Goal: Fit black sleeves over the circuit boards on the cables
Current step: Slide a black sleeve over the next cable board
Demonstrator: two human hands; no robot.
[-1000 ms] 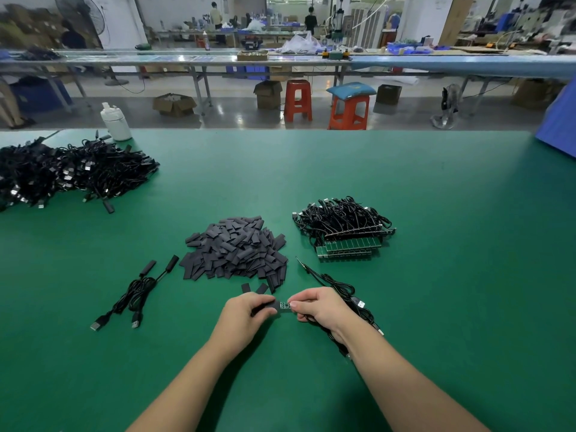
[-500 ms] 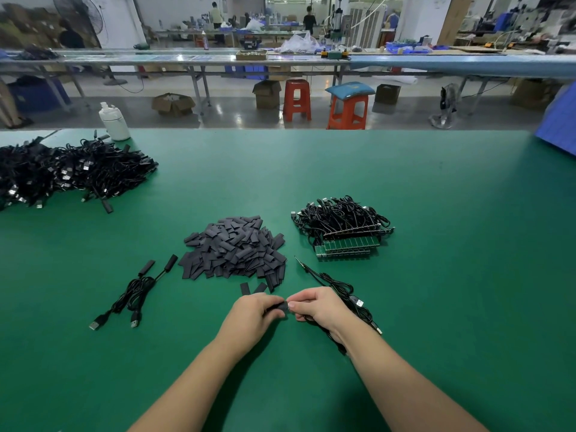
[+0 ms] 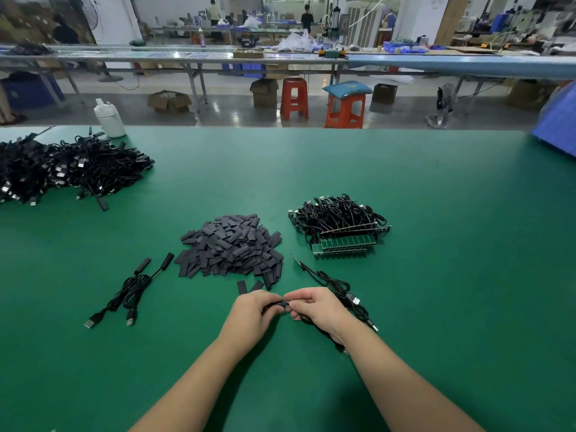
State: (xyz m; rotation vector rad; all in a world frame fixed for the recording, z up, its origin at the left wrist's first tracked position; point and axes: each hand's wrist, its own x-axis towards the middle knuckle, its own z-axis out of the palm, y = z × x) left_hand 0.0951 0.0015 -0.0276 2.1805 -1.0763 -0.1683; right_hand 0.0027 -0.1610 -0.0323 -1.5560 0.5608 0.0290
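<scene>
My left hand (image 3: pixel 253 310) pinches a black sleeve (image 3: pixel 280 304) just above the green mat. My right hand (image 3: pixel 314 306) pinches the circuit board end of a black cable (image 3: pixel 352 302), and the two hands meet fingertip to fingertip. The board is almost wholly hidden inside the sleeve and behind my fingers. The cable trails off to the right under my right wrist. A heap of loose black sleeves (image 3: pixel 232 246) lies just beyond my hands. To its right sits a bundle of cables with bare green boards (image 3: pixel 341 230).
Two sleeved cables (image 3: pixel 131 291) lie at the left of the mat. A big pile of black cables (image 3: pixel 62 169) fills the far left, with a white bottle (image 3: pixel 109 118) behind it. Black tweezers (image 3: pixel 307 268) lie near my right hand. A blue bin corner (image 3: pixel 558 126) stands far right.
The green board end that showed between my hands has slid into the sleeve. My hands have closed together until the fingertips meet.
</scene>
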